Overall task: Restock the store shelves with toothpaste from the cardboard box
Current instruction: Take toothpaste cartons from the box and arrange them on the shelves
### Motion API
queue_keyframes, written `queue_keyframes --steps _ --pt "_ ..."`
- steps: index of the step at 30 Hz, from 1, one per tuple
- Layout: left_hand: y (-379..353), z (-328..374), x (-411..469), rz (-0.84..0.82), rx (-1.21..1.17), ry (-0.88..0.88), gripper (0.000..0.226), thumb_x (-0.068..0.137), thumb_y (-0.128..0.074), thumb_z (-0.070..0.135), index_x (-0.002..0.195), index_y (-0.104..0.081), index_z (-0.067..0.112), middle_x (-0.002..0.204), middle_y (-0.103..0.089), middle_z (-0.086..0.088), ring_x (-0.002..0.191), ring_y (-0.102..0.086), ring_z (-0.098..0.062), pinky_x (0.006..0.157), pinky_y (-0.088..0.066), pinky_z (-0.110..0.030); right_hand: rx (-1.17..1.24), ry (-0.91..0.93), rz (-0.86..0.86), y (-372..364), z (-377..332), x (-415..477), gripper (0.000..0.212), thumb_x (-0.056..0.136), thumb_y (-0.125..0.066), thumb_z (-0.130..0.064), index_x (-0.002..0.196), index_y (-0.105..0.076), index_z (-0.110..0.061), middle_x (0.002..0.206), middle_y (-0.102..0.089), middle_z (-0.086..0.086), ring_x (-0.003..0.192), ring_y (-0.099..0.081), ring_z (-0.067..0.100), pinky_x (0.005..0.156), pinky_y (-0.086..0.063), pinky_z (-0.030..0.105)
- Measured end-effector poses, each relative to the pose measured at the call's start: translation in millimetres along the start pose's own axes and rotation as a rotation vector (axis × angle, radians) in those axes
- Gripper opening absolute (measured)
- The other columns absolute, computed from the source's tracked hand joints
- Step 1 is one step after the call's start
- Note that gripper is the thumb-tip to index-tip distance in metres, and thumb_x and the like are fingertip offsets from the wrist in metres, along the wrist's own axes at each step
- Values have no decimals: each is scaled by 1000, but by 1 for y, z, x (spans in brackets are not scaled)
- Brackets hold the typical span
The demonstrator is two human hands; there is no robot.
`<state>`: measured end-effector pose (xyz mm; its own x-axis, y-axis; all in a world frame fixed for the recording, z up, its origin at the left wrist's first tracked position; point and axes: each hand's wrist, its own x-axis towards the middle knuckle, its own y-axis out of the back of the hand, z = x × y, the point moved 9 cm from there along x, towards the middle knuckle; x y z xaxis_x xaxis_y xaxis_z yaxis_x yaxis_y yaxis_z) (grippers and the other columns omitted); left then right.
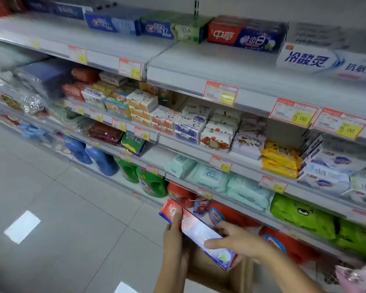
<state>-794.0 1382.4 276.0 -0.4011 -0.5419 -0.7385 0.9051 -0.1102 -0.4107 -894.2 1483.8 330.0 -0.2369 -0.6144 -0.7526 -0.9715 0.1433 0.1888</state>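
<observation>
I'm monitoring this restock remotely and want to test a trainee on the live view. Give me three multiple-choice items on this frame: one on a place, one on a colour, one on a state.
1. Where do the toothpaste boxes already on display sit?
A. top shelf
B. floor
C. lowest shelf

2. What colour is the near end of the toothpaste box being held?
A. green
B. red
C. yellow

3. How is that box held?
A. by both hands
B. by one hand only
C. lying untouched in the carton

Answers:
1 A: the shelved toothpaste boxes lie in a row on the top shelf.
2 B: the held toothpaste box has a red end at its upper left.
3 A: the left hand and the right hand both grip it, above the cardboard box.
</observation>
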Motion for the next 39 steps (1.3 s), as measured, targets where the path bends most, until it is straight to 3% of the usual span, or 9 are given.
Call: queue_keyframes --steps 4,10,14,16,19,22,28,33,39 --pt "-30 88 -25 -46 -151 -190 35 91 -53 42 93 -62 8 69 -72 -5 58 -69 -17 61 -56 -30 6 64 75 2 -75 -22 78 70 -77 -49 134 -36 -32 127 -40 -7 94 -58 12 70 -60 41" --pt "-58 192 -69 -89 -344 -448 45 91 -44 55 106 -60 16 78 -73 -4 70 -70 -20 73 -53 -39 -367 438 381 5 -196 -69 99 65 -71 -66 145 -19 -42 141 -32 -17 117 -42 1 93 -42 21" --pt "-98 246 -94 -197 -380 -505 49 92 -39 57 110 -63 18 83 -74 -3 73 -70 -19 67 -56 -30 -359 635 490 15 -254 -104 91 66 -75 -58 140 -23 -54 126 -37 -23 112 -43 -3 87 -40 17" --pt "-126 267 -105 -277 -349 -508 54 92 -40 57 123 -57 16 102 -72 -9 90 -69 -26 83 -54 -39 -251 710 536 33 -277 -122 80 65 -80 -50 132 -35 -55 116 -44 -24 100 -52 -7 81 -47 15" --pt "-176 296 -119 -448 -151 -523 52 95 -42 49 129 -52 12 117 -66 -14 108 -63 -29 97 -48 -45 -114 781 611 74 -300 -144 71 63 -81 -45 126 -48 -43 116 -56 -19 94 -61 -2 78 -54 20" --pt "-219 317 -120 -530 199 -592 8 95 -53 22 97 -61 20 87 -70 -4 86 -64 -19 81 -52 -36 -72 774 764 123 -311 -162 71 65 -82 -40 129 -51 -37 114 -60 -15 92 -63 0 75 -53 19" --pt "-287 338 -98 -555 447 -552 9 94 -53 7 85 -54 9 90 -59 -7 85 -59 -18 83 -52 -25 -199 649 935 198 -327 -160 66 68 -82 -39 126 -52 -35 108 -57 -12 86 -59 6 66 -51 22" --pt "-295 364 -81 -173 1159 -1057 16 91 -52 17 82 -63 10 77 -61 -3 74 -56 -22 61 -42 -21 -306 482 951 239 -322 -126 73 67 -83 -36 130 -49 -28 127 -54 1 102 -56 16 78 -48 27" --pt "-281 366 -47 -56 1531 -1171 36 99 -37 27 105 -63 2 112 -63 -18 107 -54 -33 87 -41 -34 -706 320 1084 246 -323 -115 83 70 -79 -39 141 -36 -33 134 -44 8 114 -50 26 85 -44 31"
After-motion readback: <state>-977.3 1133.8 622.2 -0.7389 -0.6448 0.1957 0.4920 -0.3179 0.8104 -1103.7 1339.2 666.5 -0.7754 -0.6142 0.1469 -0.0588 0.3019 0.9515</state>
